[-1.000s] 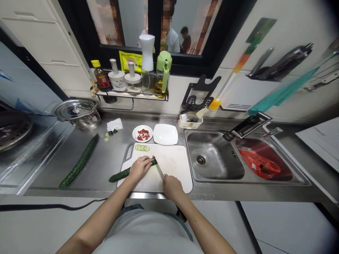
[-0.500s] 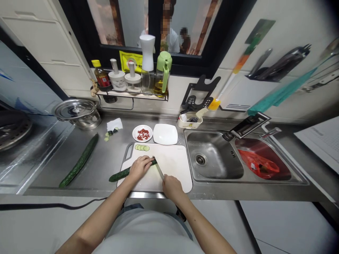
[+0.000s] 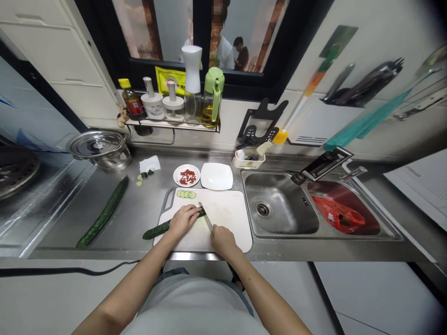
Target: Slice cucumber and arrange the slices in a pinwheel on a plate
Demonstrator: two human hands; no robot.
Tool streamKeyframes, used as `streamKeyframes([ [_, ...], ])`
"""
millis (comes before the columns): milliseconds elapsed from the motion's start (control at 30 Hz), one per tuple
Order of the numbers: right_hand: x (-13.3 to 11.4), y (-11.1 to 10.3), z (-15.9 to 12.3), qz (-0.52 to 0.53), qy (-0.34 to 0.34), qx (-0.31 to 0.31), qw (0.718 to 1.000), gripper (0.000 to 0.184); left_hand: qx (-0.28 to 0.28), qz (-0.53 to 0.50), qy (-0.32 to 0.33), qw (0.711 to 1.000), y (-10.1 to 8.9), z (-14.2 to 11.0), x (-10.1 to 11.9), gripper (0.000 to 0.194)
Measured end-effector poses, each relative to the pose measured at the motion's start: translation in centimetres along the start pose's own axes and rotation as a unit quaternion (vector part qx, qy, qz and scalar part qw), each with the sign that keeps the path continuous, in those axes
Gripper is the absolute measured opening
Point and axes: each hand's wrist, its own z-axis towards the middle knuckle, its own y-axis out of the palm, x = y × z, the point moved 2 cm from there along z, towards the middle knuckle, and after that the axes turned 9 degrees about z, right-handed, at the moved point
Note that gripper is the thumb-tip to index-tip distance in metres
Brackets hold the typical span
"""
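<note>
On the white cutting board (image 3: 230, 228) lies a dark green cucumber (image 3: 158, 230), its left end reaching past the board's edge. My left hand (image 3: 183, 219) is closed over it near the cut end. My right hand (image 3: 223, 242) grips a knife (image 3: 207, 219), whose blade stands at the cucumber's right end, close to my left fingertips. Several overlapping cucumber slices (image 3: 186, 194) rest at the board's upper left. Behind the board are a round plate (image 3: 176, 178) of chopped red pieces (image 3: 187, 177) and a white square plate (image 3: 216, 177).
A second cucumber (image 3: 103, 214) lies on the steel counter at left, near cucumber scraps (image 3: 140, 179) and a lidded pot (image 3: 113, 156). The sink (image 3: 282, 218) is at right, with a red bag (image 3: 340, 216) in its second basin. A condiment shelf (image 3: 167, 124) hangs behind.
My right hand and the knife have shifted slightly left and away from me, with the blade's tip higher over the cucumber. My left hand stays on the cucumber.
</note>
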Motion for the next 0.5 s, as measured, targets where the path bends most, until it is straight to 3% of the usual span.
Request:
streamKeyframes([
  [500,0.45,0.32,-0.15,0.003,0.006,-0.006,1.000,0.031,-0.004,-0.007,-0.007,1.000,-0.27,-0.02,0.14,0.029],
])
